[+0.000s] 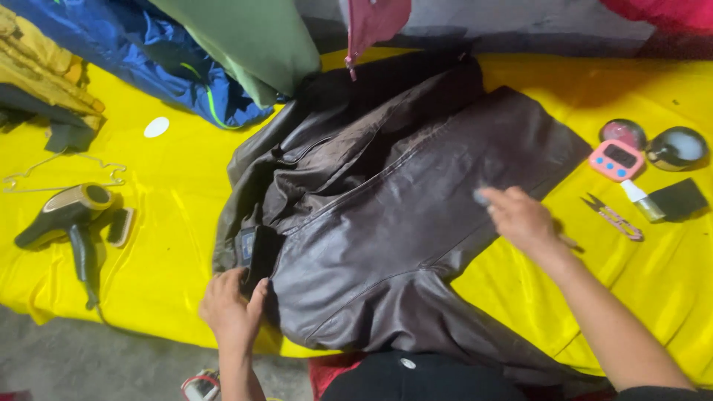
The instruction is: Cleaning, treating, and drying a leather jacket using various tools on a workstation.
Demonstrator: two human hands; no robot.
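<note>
jackets: 1 | hangers: 1 | timers: 1 | snips: 1 | hands: 2

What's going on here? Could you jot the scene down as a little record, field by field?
Surface: yellow cloth over a table
Main item: dark brown leather jacket, spread flat
Left hand: rests on the jacket's edge near the collar
Right hand: over the jacket, fingertips on a small pale object, too blurred to name
Left of jacket: handheld steamer, wire hanger
Right of jacket: pink timer, small snips, small bottle
Behind: blue jacket, green cloth
</note>
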